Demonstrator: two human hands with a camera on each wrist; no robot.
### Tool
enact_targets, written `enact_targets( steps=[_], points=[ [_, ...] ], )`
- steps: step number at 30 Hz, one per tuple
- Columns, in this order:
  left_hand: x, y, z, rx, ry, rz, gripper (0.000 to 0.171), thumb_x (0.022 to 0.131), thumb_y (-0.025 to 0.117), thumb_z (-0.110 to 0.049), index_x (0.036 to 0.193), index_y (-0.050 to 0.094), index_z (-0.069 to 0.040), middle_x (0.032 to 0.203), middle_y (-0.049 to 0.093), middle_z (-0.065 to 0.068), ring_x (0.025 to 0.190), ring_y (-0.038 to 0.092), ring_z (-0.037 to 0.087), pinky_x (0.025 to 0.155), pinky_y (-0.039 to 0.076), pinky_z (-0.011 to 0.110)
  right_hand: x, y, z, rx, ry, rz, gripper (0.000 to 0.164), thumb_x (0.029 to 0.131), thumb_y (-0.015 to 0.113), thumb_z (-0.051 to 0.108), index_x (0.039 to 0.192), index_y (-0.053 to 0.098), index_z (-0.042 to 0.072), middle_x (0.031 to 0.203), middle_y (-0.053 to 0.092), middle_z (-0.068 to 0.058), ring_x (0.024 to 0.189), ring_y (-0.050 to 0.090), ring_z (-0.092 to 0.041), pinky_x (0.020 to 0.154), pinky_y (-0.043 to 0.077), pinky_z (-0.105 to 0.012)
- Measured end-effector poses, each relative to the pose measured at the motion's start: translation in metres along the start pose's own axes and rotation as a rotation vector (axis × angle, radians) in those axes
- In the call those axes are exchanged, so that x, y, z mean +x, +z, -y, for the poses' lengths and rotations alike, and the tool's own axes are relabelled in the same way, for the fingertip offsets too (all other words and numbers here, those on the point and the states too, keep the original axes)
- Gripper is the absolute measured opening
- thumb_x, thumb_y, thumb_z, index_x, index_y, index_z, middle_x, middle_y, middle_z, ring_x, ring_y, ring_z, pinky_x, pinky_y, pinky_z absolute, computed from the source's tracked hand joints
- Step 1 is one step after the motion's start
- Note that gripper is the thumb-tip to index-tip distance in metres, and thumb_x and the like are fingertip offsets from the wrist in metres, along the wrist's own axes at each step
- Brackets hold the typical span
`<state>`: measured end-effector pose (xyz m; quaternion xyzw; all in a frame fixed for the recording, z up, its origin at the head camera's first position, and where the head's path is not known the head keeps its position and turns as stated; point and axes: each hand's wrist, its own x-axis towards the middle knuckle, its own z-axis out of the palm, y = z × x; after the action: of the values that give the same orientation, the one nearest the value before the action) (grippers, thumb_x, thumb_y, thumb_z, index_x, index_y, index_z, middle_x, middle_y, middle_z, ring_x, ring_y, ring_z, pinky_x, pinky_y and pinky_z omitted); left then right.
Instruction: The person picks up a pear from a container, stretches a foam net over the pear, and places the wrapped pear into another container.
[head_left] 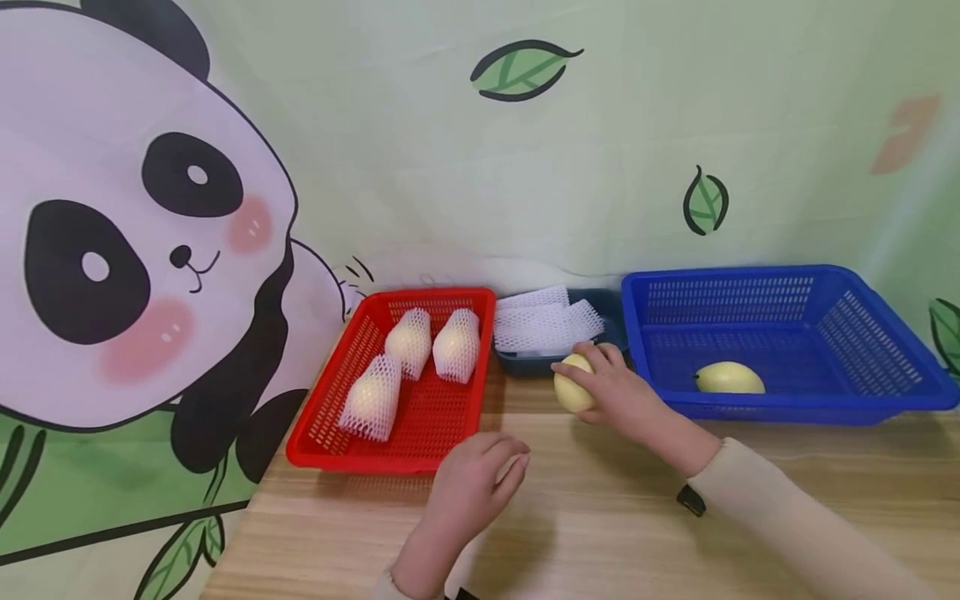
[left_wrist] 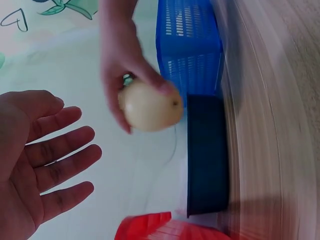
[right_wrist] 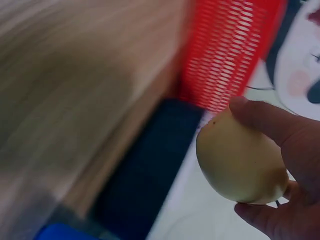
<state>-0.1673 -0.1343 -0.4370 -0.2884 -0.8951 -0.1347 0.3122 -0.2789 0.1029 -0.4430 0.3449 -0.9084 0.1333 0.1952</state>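
Observation:
My right hand (head_left: 621, 394) grips a pale yellow pear (head_left: 573, 384) above the table, just in front of the dark teal bin. In the right wrist view, thumb and fingers wrap the sides of the pear (right_wrist: 240, 157). My left hand (head_left: 477, 481) hovers near the front right corner of the red basket (head_left: 431, 462), holding nothing; its fingers look spread and relaxed in the left wrist view. Three pears in white foam nets, one of them a netted pear (head_left: 372, 398), lie in the red basket. Another bare pear (head_left: 731, 377) lies in the blue basket (head_left: 757, 408).
Between the two baskets stands the dark teal bin (head_left: 528, 364) with white foam nets (head_left: 532, 327) stacked in it. A wooden table (head_left: 600, 517) bears everything. Behind hangs a cloth backdrop (head_left: 405, 167) printed with a panda and leaves.

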Motion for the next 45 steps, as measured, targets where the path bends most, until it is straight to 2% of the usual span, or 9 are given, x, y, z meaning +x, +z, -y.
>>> enact_targets(
  steps=[6,10,18,23,27,33,37,41,45],
  points=[
    [-0.005,0.000,0.002,-0.006,-0.040,0.023,0.009,0.083,0.082,-0.016,0.091,0.077,-0.015,0.084,0.075,-0.004,0.078,0.070,0.013,0.072,0.058,0.027,0.008,0.029,-0.007,-0.049,0.006,0.086,0.066,0.075,0.090,0.015,0.135,0.064,0.014,0.140,0.051,-0.025,0.126,0.049,-0.053,0.086,0.061,-0.053],
    [-0.010,0.002,0.003,-0.005,-0.052,0.035,0.008,0.084,0.081,-0.016,0.090,0.077,-0.015,0.083,0.075,-0.003,0.077,0.070,0.013,0.071,0.057,0.027,0.011,0.043,-0.009,-0.052,-0.007,0.115,0.065,0.074,0.091,0.016,0.134,0.065,0.014,0.141,0.051,-0.025,0.127,0.048,-0.052,0.086,0.061,-0.053],
    [-0.011,0.003,0.007,0.002,-0.054,0.031,0.009,0.083,0.082,-0.017,0.090,0.077,-0.014,0.084,0.076,-0.003,0.077,0.070,0.013,0.071,0.058,0.027,0.014,0.057,-0.009,-0.077,-0.069,0.045,0.057,0.072,0.090,0.011,0.125,0.069,0.014,0.132,0.055,-0.021,0.114,0.052,-0.041,0.078,0.062,-0.046],
    [-0.011,0.003,0.008,0.008,-0.052,0.030,0.008,0.083,0.082,-0.017,0.090,0.077,-0.015,0.083,0.076,-0.004,0.077,0.070,0.012,0.072,0.057,0.027,0.013,0.064,-0.010,-0.101,-0.099,0.013,0.054,0.072,0.089,0.011,0.123,0.071,0.015,0.128,0.057,-0.019,0.108,0.052,-0.038,0.079,0.061,-0.044],
    [-0.012,0.002,0.008,0.006,-0.061,0.043,0.007,0.084,0.081,-0.017,0.089,0.077,-0.016,0.083,0.076,-0.004,0.077,0.070,0.012,0.072,0.057,0.027,0.011,0.066,-0.010,-0.130,-0.120,0.030,0.052,0.075,0.088,0.013,0.124,0.071,0.016,0.131,0.059,-0.019,0.112,0.054,-0.041,0.081,0.062,-0.045],
    [-0.012,-0.002,0.008,0.010,-0.064,0.068,0.007,0.084,0.081,-0.016,0.089,0.076,-0.015,0.083,0.076,-0.003,0.077,0.071,0.013,0.072,0.058,0.028,0.009,0.064,-0.007,-0.155,-0.126,0.111,0.051,0.082,0.083,0.009,0.130,0.068,0.016,0.140,0.059,-0.021,0.123,0.055,-0.047,0.091,0.061,-0.049],
    [-0.009,-0.006,0.010,0.016,-0.060,0.072,0.007,0.084,0.081,-0.017,0.090,0.077,-0.015,0.084,0.077,-0.003,0.077,0.071,0.013,0.072,0.058,0.028,0.009,0.061,-0.007,-0.184,-0.121,0.125,0.052,0.082,0.082,0.005,0.131,0.067,0.017,0.142,0.059,-0.021,0.126,0.055,-0.048,0.092,0.061,-0.048],
    [-0.007,-0.009,0.011,0.017,-0.066,0.105,0.005,0.086,0.080,-0.017,0.090,0.077,-0.015,0.085,0.077,-0.002,0.078,0.071,0.014,0.073,0.059,0.029,0.009,0.058,-0.007,-0.198,-0.130,0.139,0.053,0.082,0.081,0.005,0.132,0.067,0.017,0.143,0.059,-0.020,0.126,0.056,-0.047,0.092,0.061,-0.049],
    [-0.007,-0.013,0.013,0.055,-0.030,0.107,0.005,0.086,0.080,-0.018,0.089,0.077,-0.016,0.084,0.077,-0.003,0.077,0.071,0.013,0.073,0.059,0.029,0.007,0.057,-0.006,-0.205,-0.124,0.176,0.053,0.085,0.080,0.007,0.134,0.066,0.019,0.147,0.056,-0.019,0.130,0.055,-0.049,0.094,0.060,-0.053]
  ],
)
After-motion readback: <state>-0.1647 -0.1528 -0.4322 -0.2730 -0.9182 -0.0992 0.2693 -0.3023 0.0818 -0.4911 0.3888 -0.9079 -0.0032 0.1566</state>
